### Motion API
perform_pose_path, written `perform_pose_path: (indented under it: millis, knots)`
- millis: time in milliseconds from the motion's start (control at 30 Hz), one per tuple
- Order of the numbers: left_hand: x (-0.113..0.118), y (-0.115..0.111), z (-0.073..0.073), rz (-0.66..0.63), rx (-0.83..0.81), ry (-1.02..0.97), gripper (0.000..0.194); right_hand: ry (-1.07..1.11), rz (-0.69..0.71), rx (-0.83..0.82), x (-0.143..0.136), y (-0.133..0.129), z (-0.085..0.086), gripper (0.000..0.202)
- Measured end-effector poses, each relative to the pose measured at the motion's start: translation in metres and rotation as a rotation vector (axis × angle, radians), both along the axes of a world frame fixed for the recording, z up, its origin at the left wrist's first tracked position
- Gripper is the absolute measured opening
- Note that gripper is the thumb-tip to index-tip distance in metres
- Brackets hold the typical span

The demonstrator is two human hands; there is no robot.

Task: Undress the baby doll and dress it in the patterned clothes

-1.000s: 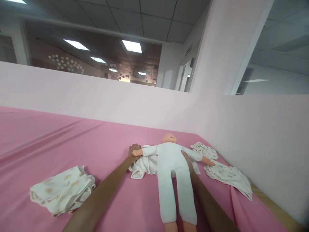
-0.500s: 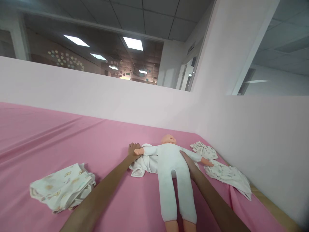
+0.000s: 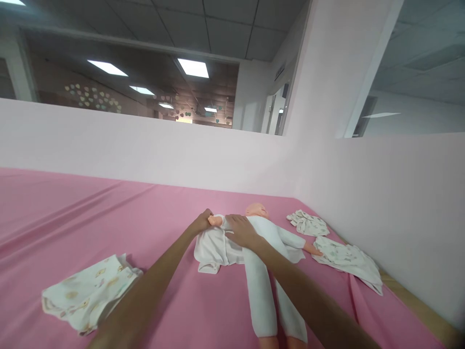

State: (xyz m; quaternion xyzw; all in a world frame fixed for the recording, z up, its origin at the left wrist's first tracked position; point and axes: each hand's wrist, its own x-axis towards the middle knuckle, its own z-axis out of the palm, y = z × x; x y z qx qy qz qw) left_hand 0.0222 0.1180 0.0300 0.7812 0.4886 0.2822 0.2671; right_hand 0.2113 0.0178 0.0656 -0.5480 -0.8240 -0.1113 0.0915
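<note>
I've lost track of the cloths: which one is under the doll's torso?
The plain white cloth, showing on both sides of the doll. The left cloth, back-right cloth and front-right cloth are all printed.

No text could be read. Far beyond the left hand [image 3: 202, 222], higher up and off to its right, a small sign [image 3: 279, 73] stood above a doorway [image 3: 276, 114], its dark marks too small and blurred to make out. The printed cloth [image 3: 89, 293] on the near side of that hand showed motifs, but any lettering was indistinct.
</note>
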Motion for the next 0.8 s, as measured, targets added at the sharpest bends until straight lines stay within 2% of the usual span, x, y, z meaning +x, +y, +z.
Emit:
perform_pose_path:
  millis: [67, 167, 267, 433, 633, 733, 800]
  knots:
    - [-0.008, -0.002, 0.012, 0.001, -0.010, -0.003, 0.034, 0.002, -0.043, 0.013, -0.008, 0.011, -0.003, 0.042]
    - [-0.020, -0.004, 0.031, 0.032, -0.024, -0.008, 0.024, -0.011, -0.106, 0.029, -0.011, 0.021, -0.003, 0.036]
    - [-0.027, -0.009, 0.051, 0.048, -0.013, -0.062, 0.021, -0.040, -0.152, 0.030, -0.011, 0.023, -0.002, 0.038]
    - [-0.017, -0.024, 0.076, 0.069, 0.095, -0.202, 0.024, -0.113, -0.190, 0.025, -0.017, 0.025, -0.002, 0.051]
    - [0.018, -0.058, 0.092, -0.085, 0.264, -0.383, 0.021, -0.212, -0.238, 0.055, -0.032, 0.024, -0.008, 0.069]
    - [0.024, -0.065, 0.094, -0.092, 0.246, -0.420, 0.020, -0.238, -0.253, 0.056, -0.040, 0.018, -0.015, 0.074]
    - [0.023, -0.063, 0.091, -0.064, 0.204, -0.455, 0.019, -0.228, -0.230, 0.046, -0.043, 0.013, -0.021, 0.069]
